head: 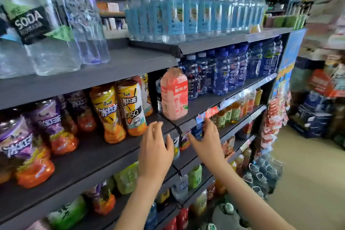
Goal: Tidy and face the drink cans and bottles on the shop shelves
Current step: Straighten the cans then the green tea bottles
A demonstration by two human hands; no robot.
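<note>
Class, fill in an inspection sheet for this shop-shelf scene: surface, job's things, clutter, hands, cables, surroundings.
Surface: dark grey shelves, tiered, partly bare at the front.
Job's things: pink bottle upright, alone at a shelf's edge; yellow tea bottles leaning; dark blue bottles in rows; pale blue bottles on top.
Clutter: nothing seen.
Hands: left hand open, holding nothing; right hand at the shelf edge, grip unclear.
Cables: nothing seen.
Surroundings: snack packets hanging at the shelf end; beige floor.
</note>
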